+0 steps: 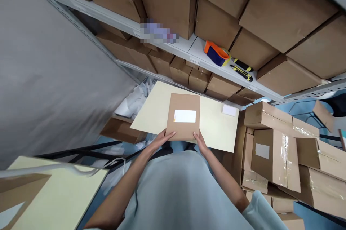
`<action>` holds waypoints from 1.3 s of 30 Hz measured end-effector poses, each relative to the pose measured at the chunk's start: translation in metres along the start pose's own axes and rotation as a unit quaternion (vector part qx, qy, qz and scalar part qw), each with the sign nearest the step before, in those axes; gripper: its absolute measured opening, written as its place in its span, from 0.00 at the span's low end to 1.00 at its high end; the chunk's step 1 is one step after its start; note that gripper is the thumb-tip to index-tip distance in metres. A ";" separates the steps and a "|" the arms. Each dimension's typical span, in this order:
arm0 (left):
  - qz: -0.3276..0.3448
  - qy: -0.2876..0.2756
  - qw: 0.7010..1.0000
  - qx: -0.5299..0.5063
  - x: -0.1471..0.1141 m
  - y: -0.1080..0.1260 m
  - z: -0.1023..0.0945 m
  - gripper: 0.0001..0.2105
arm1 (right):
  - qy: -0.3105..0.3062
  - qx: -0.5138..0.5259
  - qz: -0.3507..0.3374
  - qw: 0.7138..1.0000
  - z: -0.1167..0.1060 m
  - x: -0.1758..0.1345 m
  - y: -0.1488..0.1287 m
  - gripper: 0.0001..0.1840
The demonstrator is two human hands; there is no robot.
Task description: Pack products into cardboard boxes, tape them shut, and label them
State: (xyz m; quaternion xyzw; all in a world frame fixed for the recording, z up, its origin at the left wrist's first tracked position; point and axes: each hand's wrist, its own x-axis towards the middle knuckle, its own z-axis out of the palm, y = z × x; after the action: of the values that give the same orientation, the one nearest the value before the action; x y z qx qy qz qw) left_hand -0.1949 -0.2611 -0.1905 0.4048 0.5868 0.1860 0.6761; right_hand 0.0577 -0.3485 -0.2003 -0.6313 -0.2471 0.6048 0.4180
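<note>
On a pale yellow rectangular tabletop (216, 129) below grey metal shelving (186, 48) stacked with brown cartons, the left hand (160, 138) and right hand (200, 142) grasp the near edge of a flat brown cardboard parcel with a white label (183, 116), sealed boxes (273, 158) piled alongside.

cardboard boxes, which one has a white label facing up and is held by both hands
The flat brown box on the cream board, held at its near edge by left hand and right hand; other boxes sit untouched.

Box (184, 116): flat brown cardboard, white label on top
Pose: lying flat, near edge held at both corners
Place: on pale table, centre
</note>
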 end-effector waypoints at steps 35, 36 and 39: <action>0.554 -0.135 0.743 0.351 -0.105 0.060 0.015 0.29 | 0.306 0.288 0.004 0.907 0.053 -0.234 0.040 0.37; 0.562 -0.128 0.736 0.354 -0.121 0.056 0.023 0.27 | 0.318 0.283 0.003 0.905 0.046 -0.250 0.047 0.39; 0.595 -0.128 0.706 0.362 -0.174 0.043 0.053 0.22 | 0.359 0.266 -0.003 0.895 0.023 -0.304 0.072 0.44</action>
State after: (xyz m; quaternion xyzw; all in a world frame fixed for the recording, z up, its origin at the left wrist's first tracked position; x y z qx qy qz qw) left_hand -0.1772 -0.3794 -0.0462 0.9035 0.1542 0.2693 0.2955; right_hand -0.0231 -0.6299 -0.0883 -0.6700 0.0879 0.3786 0.6325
